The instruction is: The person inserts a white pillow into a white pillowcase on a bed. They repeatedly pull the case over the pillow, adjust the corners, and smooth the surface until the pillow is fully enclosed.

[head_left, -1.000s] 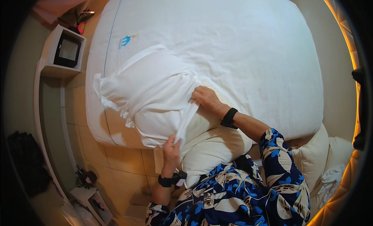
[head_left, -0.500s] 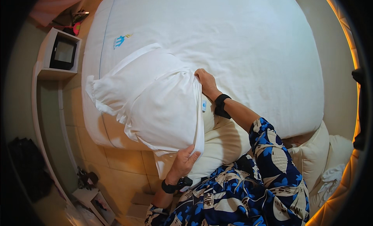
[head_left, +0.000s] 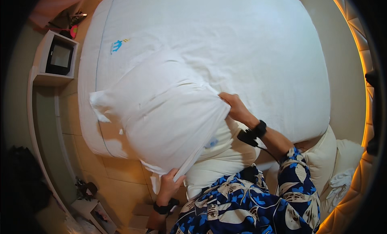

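A white pillowcase (head_left: 161,129) lies over the near left part of the bed, partly drawn over a cream pillow (head_left: 217,157) that pokes out of its open end toward my body. My right hand (head_left: 238,109) grips the far side of the case's opening, fingers closed on the hem. Down at the near side, my left hand (head_left: 169,187) pinches the same hem. Between the hands the hem is stretched taut in a slanting line. Inside the case the pillow bulges, while the far left end of the cloth hangs flat and creased.
Under the case is a bed with a white fitted cover (head_left: 258,52). More cream pillows (head_left: 320,157) and a crumpled white cloth (head_left: 342,183) sit at the right, near a padded, lit headboard (head_left: 354,185). A white shelf unit (head_left: 56,54) stands at the left along the tiled floor (head_left: 125,183).
My right hand has pulled its side of the hem nearer and to the right. My left hand has shifted left and slightly down. The pillowcase covers more of the pillow.
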Tool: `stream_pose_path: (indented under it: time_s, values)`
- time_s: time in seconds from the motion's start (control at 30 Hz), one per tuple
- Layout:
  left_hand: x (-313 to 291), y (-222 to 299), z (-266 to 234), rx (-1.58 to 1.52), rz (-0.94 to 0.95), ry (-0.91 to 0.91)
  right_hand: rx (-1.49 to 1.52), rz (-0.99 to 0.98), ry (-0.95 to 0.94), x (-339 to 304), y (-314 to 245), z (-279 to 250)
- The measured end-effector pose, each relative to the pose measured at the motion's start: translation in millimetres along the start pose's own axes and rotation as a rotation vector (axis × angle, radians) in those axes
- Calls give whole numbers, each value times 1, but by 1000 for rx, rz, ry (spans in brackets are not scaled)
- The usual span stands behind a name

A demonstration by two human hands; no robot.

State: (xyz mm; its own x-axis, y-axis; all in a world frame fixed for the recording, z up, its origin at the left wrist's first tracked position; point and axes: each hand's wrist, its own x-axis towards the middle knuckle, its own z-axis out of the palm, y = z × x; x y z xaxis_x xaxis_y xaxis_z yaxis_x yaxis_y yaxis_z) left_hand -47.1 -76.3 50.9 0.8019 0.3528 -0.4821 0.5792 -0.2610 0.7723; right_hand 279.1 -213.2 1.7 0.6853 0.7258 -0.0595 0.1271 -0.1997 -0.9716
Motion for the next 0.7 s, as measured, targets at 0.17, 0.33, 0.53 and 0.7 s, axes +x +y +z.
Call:
stream_pose_path:
  time_s: [0.17, 0.33, 0.53, 0.7]
  values:
    - [24, -5, 40, 141, 143, 44, -641, 231, 99, -55, 137, -21]
    - [31, -16, 30, 243, 151, 321, -399, -112, 206, -23, 82, -22]
    - [57, -14, -16, 394, 353, 680, 479, 103, -16, 26, 3, 1]
    - [18, -46, -6, -127, -154, 275, -29, -95, -161, -71, 54, -7]
